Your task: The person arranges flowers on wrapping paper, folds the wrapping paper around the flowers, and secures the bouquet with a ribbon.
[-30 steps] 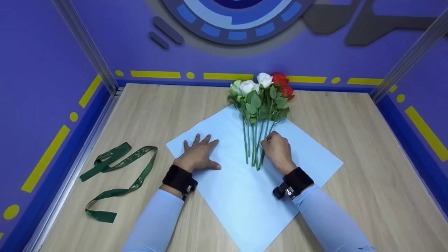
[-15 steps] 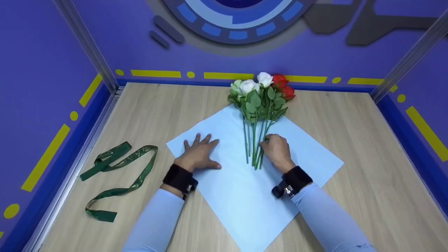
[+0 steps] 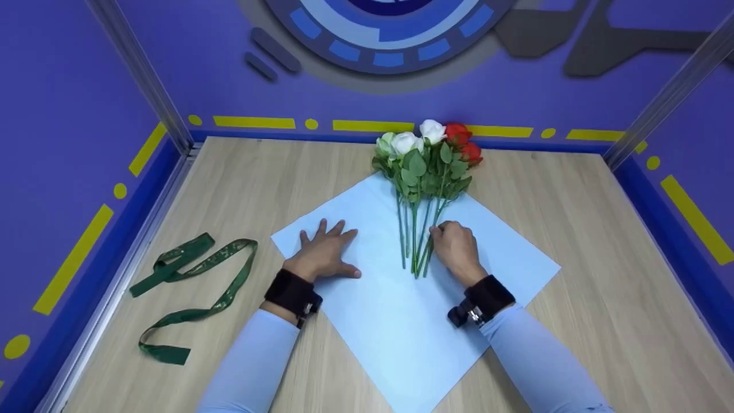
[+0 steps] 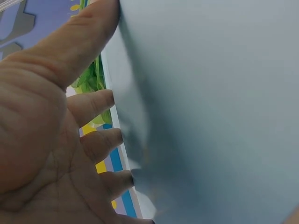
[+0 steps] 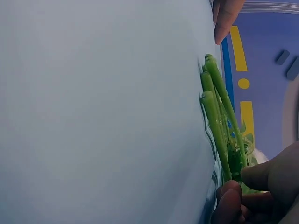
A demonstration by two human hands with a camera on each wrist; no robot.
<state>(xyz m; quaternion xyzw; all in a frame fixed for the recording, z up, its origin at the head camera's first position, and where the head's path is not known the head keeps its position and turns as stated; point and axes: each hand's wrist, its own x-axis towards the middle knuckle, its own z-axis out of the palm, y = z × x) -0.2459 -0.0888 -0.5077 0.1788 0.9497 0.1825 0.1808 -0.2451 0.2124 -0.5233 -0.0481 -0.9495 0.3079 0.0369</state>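
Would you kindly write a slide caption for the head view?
Left hand spread on a pale blue sheet, right hand pinching a rose stem.

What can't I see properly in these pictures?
Head view: flat blue paper sheet; near corner cut off by bottom edge.
Head view: long green cloth ribbon; its pale pattern is too small.
Left wrist view: green leaves, partly hidden by the left hand.
Right wrist view: slim green stems; pinched part hidden by the right hand.

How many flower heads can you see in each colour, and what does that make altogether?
Red flowers: 2
White flowers: 2
Pale green flower: 1
Total in sight: 5
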